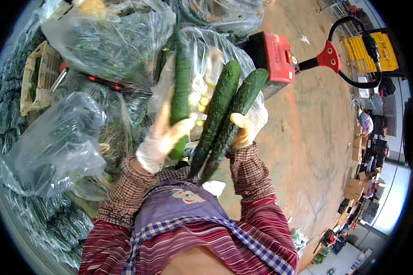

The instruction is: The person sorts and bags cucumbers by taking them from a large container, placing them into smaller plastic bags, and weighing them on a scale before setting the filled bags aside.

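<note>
My left hand (pixel 158 137), in a pale glove and slightly blurred, is closed round one long green cucumber (pixel 181 82) that points away from me. My right hand (pixel 244 131), in a yellowish glove, grips two dark green cucumbers side by side: the left one (pixel 218 107) and the right one (pixel 250 94). Both of these tilt up to the right, their lower ends over my apron (pixel 170 201). Behind the cucumbers lies an open clear plastic bag (pixel 195 39). Small yellow ends show inside it, partly hidden.
Large clear plastic bags (pixel 110 46) with green contents crowd the left, beside a beige plastic crate (pixel 43 78). Wrapped green produce (pixel 55 224) is stacked along the left edge. A red pallet truck (pixel 277 57) with a black looped handle stands at right. Cardboard boxes (pixel 353 189) line the far right.
</note>
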Demonstrator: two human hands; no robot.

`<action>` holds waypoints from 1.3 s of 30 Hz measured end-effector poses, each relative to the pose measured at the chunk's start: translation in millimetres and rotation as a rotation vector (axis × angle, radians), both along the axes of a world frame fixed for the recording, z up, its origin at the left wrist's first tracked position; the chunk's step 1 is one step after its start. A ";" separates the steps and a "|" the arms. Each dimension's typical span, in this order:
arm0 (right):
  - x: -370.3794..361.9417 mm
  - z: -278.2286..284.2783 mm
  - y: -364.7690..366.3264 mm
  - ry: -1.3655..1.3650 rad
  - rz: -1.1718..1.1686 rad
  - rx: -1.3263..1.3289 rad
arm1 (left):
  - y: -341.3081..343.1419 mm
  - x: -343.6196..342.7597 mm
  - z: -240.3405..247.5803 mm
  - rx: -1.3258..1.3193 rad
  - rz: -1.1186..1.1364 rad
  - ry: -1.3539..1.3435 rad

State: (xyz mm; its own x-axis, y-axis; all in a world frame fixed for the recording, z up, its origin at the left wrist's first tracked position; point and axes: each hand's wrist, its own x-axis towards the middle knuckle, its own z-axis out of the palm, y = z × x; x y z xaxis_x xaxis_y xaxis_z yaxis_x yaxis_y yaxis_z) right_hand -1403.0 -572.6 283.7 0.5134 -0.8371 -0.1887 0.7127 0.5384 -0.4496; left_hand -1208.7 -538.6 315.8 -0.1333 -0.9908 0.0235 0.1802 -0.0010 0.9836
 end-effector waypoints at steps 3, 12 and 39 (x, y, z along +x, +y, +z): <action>31.3 3.4 23.9 0.162 -0.147 -0.096 | 2.2 -16.4 24.0 -0.519 0.196 -0.716; 137.7 73.8 63.2 -0.268 -0.111 -0.280 | 99.8 56.9 133.4 -0.806 0.281 -0.604; 328.6 8.4 91.4 -0.670 0.886 0.398 | 306.2 368.0 89.3 0.069 0.653 0.080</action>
